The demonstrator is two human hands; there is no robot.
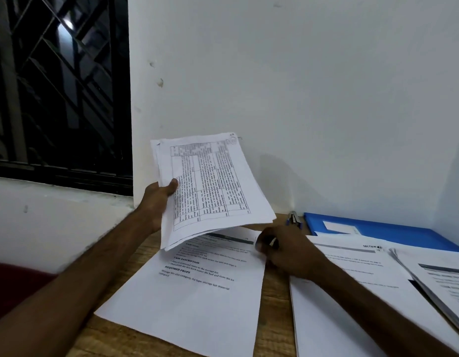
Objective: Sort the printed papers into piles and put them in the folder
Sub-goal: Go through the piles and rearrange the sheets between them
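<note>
My left hand (158,199) grips a stack of printed papers (210,186) by its left edge, lifted above the desk; the top sheet carries a table. Under it a pile of printed sheets (197,292) lies flat on the wooden desk. My right hand (287,251) rests with curled fingers at that pile's top right corner; whether it pinches a sheet I cannot tell because of blur. A second pile (352,292) lies to the right, and a third pile (442,287) at the far right. The blue folder (393,228) lies behind them against the wall.
A stapler (294,219) sits by the wall, left of the folder. The wooden desk (274,292) shows between the piles. A white wall stands close behind and on the right. A barred dark window (58,86) is at the left.
</note>
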